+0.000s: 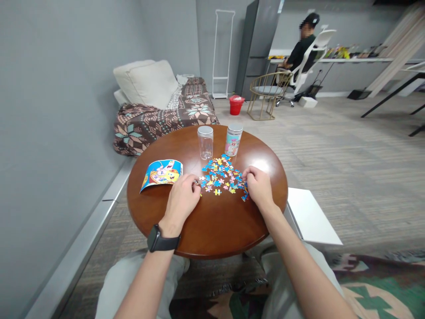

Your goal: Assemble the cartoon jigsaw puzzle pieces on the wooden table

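A round brown wooden table (219, 228) bears a loose pile of blue, yellow and pink jigsaw pieces (217, 182), narrow end pointing away, single pieces turned every way. The left hand (184, 197) and right hand (260, 188) curl at its sides (gripping anything? I cannot tell).

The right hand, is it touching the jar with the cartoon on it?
Apart. The head view shows brown tabletop between the right hand and the cartoon jar.

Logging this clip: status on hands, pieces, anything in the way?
Left hand at left edge of puzzle pieces, right hand at right edge. Pieces scattered. Clear jar, printed jar beyond, not blocking.
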